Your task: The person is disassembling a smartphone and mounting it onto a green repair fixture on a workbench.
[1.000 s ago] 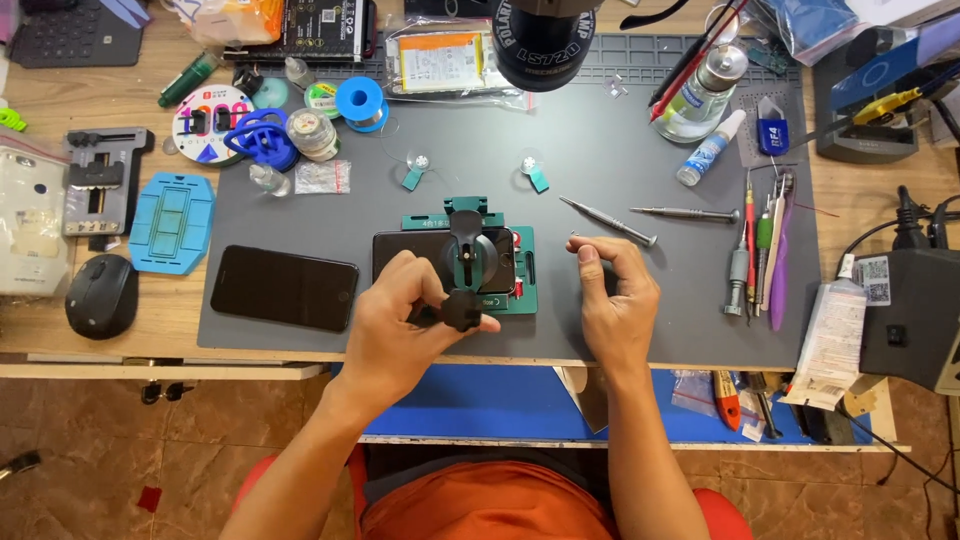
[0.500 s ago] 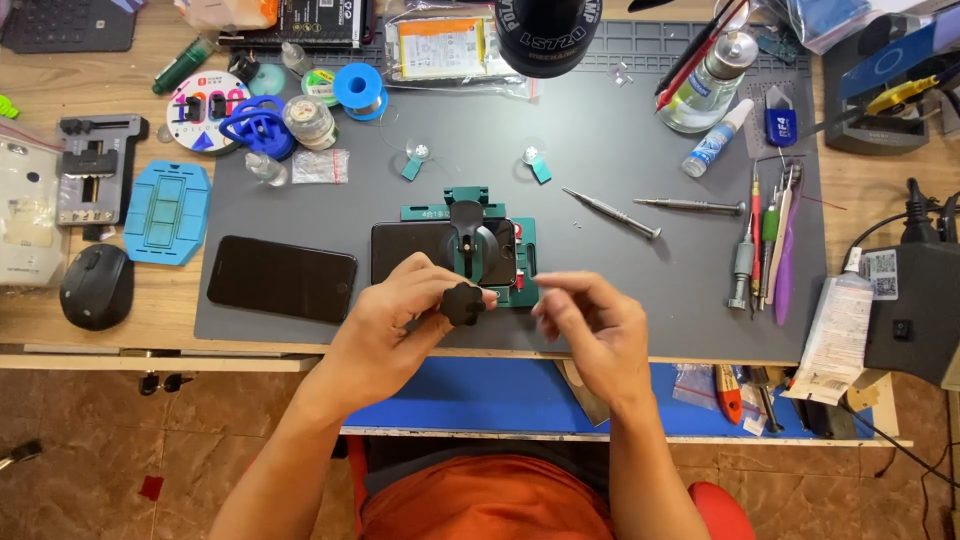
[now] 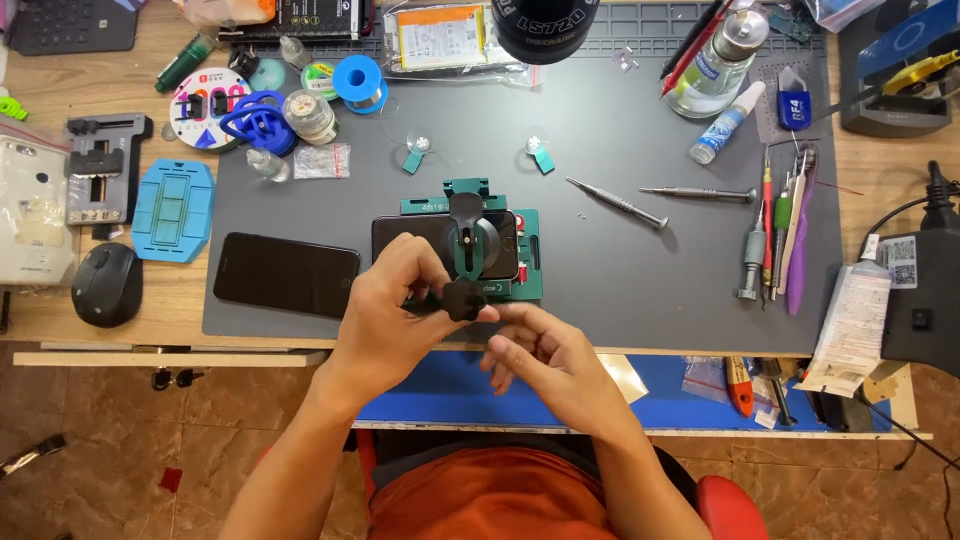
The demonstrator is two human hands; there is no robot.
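the right hand [image 3: 545, 355] has come in from the mat to meet the left hand [image 3: 395, 310], whose fingers pinch the black knob [image 3: 463, 298] of the green fixture [image 3: 525, 280]. the right hand's fingers curl loosely, holding nothing, so both hands now work at the knob.

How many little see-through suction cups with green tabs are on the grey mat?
2. One suction cup lies above the green fixture, to its left; the other suction cup lies above it, to its right. Clutter may hide more.
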